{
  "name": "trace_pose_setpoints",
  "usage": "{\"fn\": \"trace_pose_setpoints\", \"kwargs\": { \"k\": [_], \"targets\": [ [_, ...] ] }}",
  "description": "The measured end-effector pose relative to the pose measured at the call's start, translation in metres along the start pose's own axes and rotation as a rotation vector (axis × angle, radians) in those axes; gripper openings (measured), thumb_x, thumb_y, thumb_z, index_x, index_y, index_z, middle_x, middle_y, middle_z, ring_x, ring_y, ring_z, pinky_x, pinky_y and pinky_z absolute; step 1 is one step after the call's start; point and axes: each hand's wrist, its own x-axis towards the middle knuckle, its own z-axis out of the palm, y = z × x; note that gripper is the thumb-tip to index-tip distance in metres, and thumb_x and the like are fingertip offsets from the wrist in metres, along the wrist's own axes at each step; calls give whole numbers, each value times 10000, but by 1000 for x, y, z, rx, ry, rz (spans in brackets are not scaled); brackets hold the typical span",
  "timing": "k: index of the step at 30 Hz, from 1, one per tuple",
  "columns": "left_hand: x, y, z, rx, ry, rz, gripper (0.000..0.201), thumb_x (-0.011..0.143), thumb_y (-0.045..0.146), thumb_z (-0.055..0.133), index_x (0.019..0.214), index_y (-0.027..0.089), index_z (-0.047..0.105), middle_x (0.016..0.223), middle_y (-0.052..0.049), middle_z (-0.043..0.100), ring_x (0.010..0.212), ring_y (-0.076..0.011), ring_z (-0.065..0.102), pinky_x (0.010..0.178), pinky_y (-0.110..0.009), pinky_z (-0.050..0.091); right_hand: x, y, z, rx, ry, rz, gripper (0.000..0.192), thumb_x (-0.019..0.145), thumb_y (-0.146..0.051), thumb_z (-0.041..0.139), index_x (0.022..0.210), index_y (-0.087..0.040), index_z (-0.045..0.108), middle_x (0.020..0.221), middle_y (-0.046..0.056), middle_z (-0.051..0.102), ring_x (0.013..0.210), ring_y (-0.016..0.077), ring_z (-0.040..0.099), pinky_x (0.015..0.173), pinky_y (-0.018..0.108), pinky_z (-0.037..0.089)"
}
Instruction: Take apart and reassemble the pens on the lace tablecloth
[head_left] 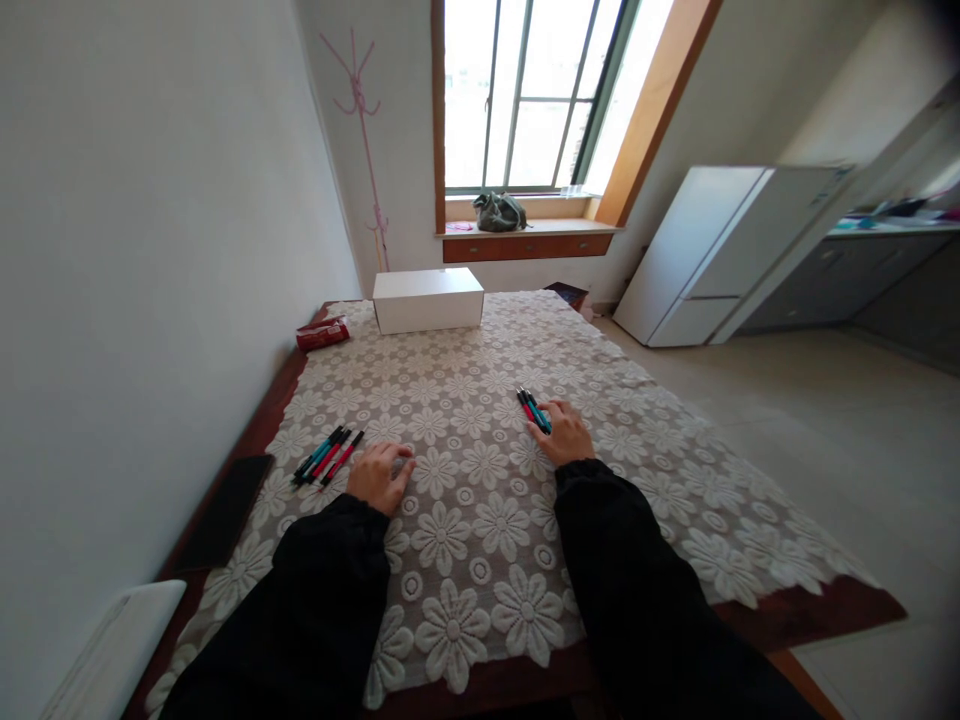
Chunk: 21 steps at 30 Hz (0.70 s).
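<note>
Centre-right: right hand point(564, 432) at pens point(533, 409), grip cannot be told. Left hand point(379, 476), left of centre: loosely parted. Pen handling, apparently; calls for firm pinch.

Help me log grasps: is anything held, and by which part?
The right hand has its fingers at the near ends of some pens; whether it grips them cannot be told. The left hand holds nothing visible.

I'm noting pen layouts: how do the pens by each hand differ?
The left pens are more widely spread; the right pens are bunched. The left pens' far ends slant right, the right pens' slant left. The left pens lie beside the left hand; the right hand touches the right pens. Both include red and teal.
</note>
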Motion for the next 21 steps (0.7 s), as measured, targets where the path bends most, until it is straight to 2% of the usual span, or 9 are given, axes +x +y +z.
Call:
{"fn": "trace_pose_setpoints", "kwargs": {
  "k": [2, 5, 8, 13, 17, 21],
  "targets": [
    [2, -6, -11, 89, 32, -49, 183, 880, 329, 541, 961, 224, 667, 1042, -73, 693, 1047, -263, 583, 927, -390, 429, 1, -5, -3, 33, 41, -28, 322, 860, -343, 605, 1149, -202, 615, 1236, 101, 559, 1122, 275, 511, 960, 378, 410],
    [5, -21, -29, 252, 95, -220, 206, 875, 328, 526, 996, 214, 647, 1074, -97, 680, 1046, -294, 574, 889, -415, 434, 0, -14, -8, 80, 63, -81, 271, 876, -303, 579, 1122, -204, 632, 1232, 106, 576, 1129, 277, 508, 989, 395, 400],
    [5, -39, -38, 343, 60, -359, 246, 851, 360, 545, 1017, 200, 630, 1086, -123, 678, 1061, -316, 572, 869, -420, 440, -3, -22, -11, 120, 58, -143, 226, 893, -289, 552, 1081, -215, 654, 1203, 93, 603, 1116, 267, 516, 994, 390, 404],
    [6, -51, -39, 328, -28, -417, 232, 844, 392, 555, 985, 225, 631, 990, -97, 715, 1010, -290, 624, 855, -393, 445, -10, -37, -13, 213, 32, -325, 204, 937, -293, 497, 996, -229, 682, 1075, 71, 650, 1063, 232, 553, 995, 360, 419],
    [8, -48, -40, 301, -59, -433, 209, 855, 380, 536, 957, 229, 640, 921, -76, 730, 936, -284, 662, 805, -371, 451, -18, -55, -13, 246, -77, -455, 235, 967, -300, 468, 916, -232, 688, 994, 65, 666, 1010, 218, 569, 987, 363, 420],
    [9, -43, -37, 229, -42, -396, 217, 870, 372, 517, 1013, 250, 624, 923, -49, 741, 882, -251, 678, 718, -309, 448, -27, -71, -9, 277, -163, -579, 245, 977, -302, 463, 898, -222, 681, 883, 52, 664, 884, 186, 582, 869, 306, 452]
  ]
}}
